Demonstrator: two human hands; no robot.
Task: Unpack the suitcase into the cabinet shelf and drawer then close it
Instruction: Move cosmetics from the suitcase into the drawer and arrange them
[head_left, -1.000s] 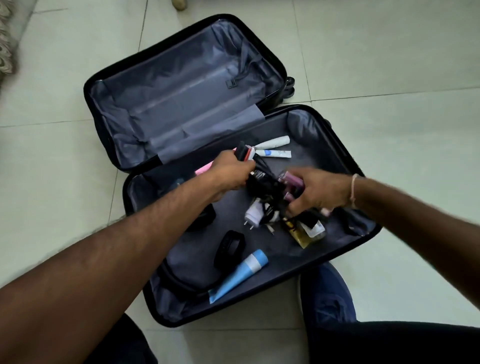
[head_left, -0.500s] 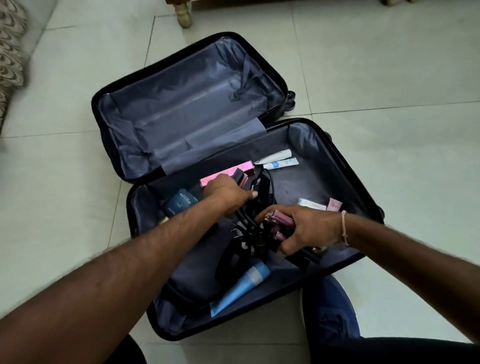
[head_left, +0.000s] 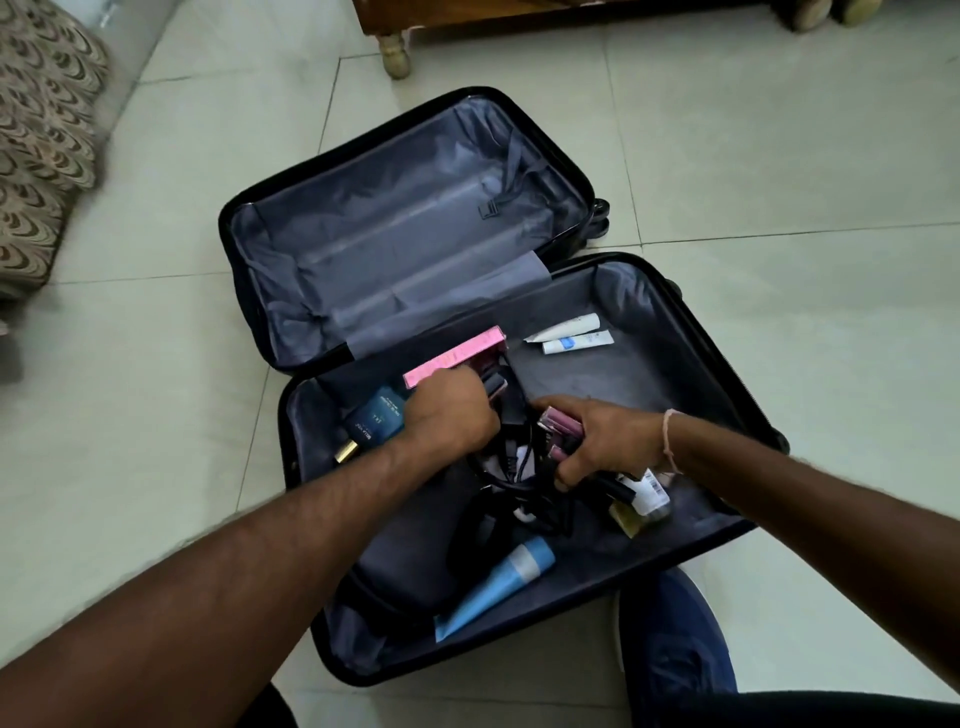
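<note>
A black suitcase (head_left: 691, 332) lies open on the tiled floor, its far half bare grey lining. In the near half my left hand (head_left: 452, 415) is closed on a bundle of black cables and small dark items (head_left: 511, 410). My right hand (head_left: 602, 441) grips pink tubes (head_left: 561, 423) and black pieces beside it. Around them lie a pink box (head_left: 452, 356), a dark blue box (head_left: 376, 421), two white tubes (head_left: 571, 335), a light blue tube (head_left: 498, 582) and a glass bottle (head_left: 644, 501).
A wooden cabinet base with turned legs (head_left: 395, 57) stands on the floor beyond the suitcase. A patterned cushion (head_left: 36, 140) sits at the far left. My blue shoe (head_left: 675, 639) and dark trouser leg are at the lower right, against the suitcase edge.
The view has tilted up, so the cabinet legs now show. Both hands have drawn closer together over the cable bundle, and the pink and blue boxes are uncovered.
</note>
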